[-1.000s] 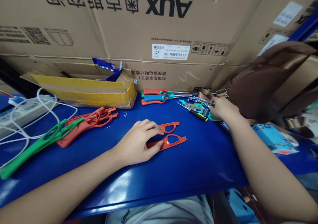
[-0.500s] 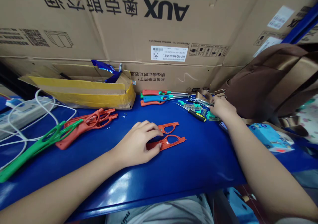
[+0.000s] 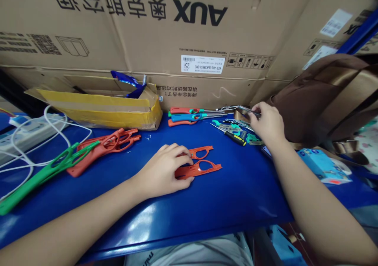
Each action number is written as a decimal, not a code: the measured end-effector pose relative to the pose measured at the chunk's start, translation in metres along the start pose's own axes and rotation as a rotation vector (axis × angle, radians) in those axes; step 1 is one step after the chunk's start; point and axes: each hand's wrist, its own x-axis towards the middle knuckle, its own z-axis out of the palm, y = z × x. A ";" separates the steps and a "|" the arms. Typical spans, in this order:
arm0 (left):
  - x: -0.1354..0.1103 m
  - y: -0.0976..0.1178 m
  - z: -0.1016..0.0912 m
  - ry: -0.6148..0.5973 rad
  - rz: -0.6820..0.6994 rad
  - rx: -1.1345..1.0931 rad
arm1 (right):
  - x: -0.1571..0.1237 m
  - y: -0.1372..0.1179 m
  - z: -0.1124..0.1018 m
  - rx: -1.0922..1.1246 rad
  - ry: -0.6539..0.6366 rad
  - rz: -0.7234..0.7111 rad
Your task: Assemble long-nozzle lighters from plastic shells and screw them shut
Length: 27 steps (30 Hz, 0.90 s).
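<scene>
My left hand [image 3: 163, 171] rests on the blue table [image 3: 224, 195], fingers curled down on two flat orange plastic handle shells [image 3: 203, 165]. My right hand [image 3: 267, 124] is raised at the back right, pinched shut on a thin metal rod part [image 3: 236, 108] lifted above a heap of small teal and metal parts and a screwdriver [image 3: 236, 130]. Three assembled lighters [image 3: 189, 115] in red, blue and orange lie between the hands, against the carton.
Large cardboard cartons [image 3: 177, 41] wall off the back. An open yellow-taped box [image 3: 100, 104] stands back left, with a power strip and white cables [image 3: 26, 132] beside it. Orange shells [image 3: 109, 142] and green shells [image 3: 44, 173] lie at left. A brown bag [image 3: 321, 96] sits at right.
My right hand has lifted from the parts heap, bringing up a thin metal rod part. My left hand stays on the orange shells.
</scene>
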 end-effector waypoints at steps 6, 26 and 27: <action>0.003 -0.007 -0.007 0.030 -0.005 0.032 | -0.009 -0.015 -0.006 0.317 -0.046 -0.453; 0.013 0.005 -0.001 0.430 -0.517 -1.119 | -0.057 -0.064 -0.017 0.478 -0.363 -0.816; 0.012 0.004 0.000 0.433 -0.513 -1.159 | -0.057 -0.064 -0.017 0.471 -0.364 -0.820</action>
